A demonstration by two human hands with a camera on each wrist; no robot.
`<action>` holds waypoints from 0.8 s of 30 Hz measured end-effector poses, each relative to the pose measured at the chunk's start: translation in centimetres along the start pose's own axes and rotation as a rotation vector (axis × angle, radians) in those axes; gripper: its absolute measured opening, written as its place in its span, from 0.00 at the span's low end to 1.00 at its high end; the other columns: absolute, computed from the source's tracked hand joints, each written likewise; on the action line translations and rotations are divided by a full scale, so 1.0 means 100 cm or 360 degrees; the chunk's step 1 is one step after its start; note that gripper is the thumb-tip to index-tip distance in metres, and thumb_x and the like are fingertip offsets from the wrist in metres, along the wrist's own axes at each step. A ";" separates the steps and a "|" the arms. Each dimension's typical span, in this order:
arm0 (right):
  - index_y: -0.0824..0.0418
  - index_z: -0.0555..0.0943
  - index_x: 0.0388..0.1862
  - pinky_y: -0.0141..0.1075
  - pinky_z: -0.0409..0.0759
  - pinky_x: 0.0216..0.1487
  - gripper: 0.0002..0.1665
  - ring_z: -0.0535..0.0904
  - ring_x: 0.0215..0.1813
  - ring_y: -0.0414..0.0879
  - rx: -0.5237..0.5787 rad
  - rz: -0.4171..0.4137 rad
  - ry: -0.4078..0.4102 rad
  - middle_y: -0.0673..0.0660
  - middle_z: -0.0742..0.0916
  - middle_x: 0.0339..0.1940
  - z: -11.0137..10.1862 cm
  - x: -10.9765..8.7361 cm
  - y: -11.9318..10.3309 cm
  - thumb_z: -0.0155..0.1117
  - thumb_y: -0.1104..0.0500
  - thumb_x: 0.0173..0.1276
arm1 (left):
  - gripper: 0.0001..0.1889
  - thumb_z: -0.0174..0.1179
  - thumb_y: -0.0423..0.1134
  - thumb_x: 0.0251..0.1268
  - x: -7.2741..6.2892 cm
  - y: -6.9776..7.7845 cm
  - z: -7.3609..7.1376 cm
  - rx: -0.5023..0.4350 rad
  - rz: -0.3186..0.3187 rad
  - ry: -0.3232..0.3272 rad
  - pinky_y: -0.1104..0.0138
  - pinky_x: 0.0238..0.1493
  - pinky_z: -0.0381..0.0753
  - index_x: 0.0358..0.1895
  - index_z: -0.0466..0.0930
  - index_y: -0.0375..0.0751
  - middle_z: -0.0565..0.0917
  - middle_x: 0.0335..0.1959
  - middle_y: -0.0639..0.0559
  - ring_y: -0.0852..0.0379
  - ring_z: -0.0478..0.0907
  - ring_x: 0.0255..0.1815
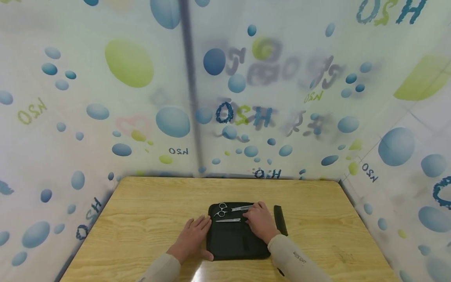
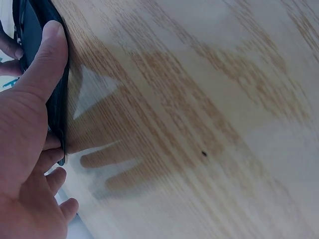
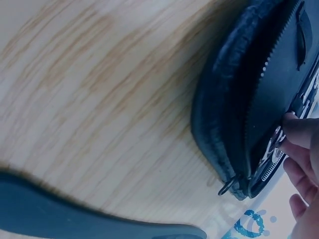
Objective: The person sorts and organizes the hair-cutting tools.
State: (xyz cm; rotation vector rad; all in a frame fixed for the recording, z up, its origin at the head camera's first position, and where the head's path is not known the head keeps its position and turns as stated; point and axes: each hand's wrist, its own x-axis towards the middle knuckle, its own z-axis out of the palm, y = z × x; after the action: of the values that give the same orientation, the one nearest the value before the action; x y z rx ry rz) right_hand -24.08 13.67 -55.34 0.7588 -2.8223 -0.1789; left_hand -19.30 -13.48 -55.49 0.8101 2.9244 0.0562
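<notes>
A black zip case [image 1: 229,241] lies on the table, scissors held along its far part. Along the case's left edge rests my left hand [image 1: 194,237], fingers extended and thumb at the near corner. In the left wrist view, the left thumb [image 2: 47,64] presses the case's rim [image 2: 62,99]. My right hand [image 1: 261,221] reaches over the case's far right part, covering the handle end of one pair of scissors [image 1: 241,208]. In the right wrist view its thumb and fingers [image 3: 299,132] pinch at the metal handles [image 3: 271,144]. A second pair of scissors [image 1: 228,220] lies just nearer, its loops pointing elsewhere.
A black comb [image 1: 280,220] lies right of the case, beside my right forearm. The zip's pull [image 3: 227,186] hangs at the case's corner. The wooden table [image 1: 148,203] meets a patterned wall covering [image 1: 172,121] at its far edge.
</notes>
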 end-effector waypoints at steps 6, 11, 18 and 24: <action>0.44 0.89 0.40 0.43 0.70 0.55 0.09 0.78 0.43 0.44 0.0016 0.0005 0.0030 0.43 0.90 0.35 0.000 0.000 -0.003 0.72 0.51 0.59 | 0.60 0.67 0.75 0.35 0.000 -0.001 0.000 -0.0020 0.0002 0.0006 0.47 0.72 0.63 0.71 0.66 0.37 0.68 0.73 0.45 0.44 0.62 0.74; 0.45 0.89 0.40 0.43 0.71 0.55 0.09 0.79 0.44 0.44 0.0029 0.0022 0.0053 0.44 0.90 0.35 0.001 0.001 -0.005 0.73 0.52 0.58 | 0.60 0.67 0.75 0.35 0.000 -0.001 0.000 -0.0015 0.0000 0.0002 0.47 0.72 0.63 0.71 0.65 0.37 0.68 0.73 0.45 0.44 0.62 0.75; 0.45 0.89 0.40 0.43 0.71 0.57 0.09 0.79 0.44 0.44 0.0015 0.0036 0.0026 0.44 0.90 0.35 0.002 0.002 -0.008 0.72 0.53 0.59 | 0.59 0.67 0.75 0.36 0.000 0.001 -0.003 -0.0051 -0.0004 -0.0021 0.46 0.72 0.63 0.70 0.66 0.36 0.67 0.73 0.44 0.44 0.62 0.75; 0.44 0.89 0.41 0.43 0.70 0.57 0.10 0.79 0.43 0.44 -0.0015 0.0045 0.0000 0.44 0.90 0.36 0.000 0.003 -0.009 0.71 0.53 0.60 | 0.59 0.67 0.75 0.36 0.000 0.002 -0.005 -0.0052 -0.0002 -0.0025 0.46 0.72 0.62 0.71 0.66 0.36 0.67 0.73 0.44 0.44 0.62 0.75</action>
State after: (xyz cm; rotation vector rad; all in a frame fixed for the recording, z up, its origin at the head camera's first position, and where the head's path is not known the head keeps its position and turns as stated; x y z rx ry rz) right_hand -23.91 12.78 -55.41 0.7163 -2.8286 -0.1871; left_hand -19.25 -13.38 -54.96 0.8006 2.9012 0.0965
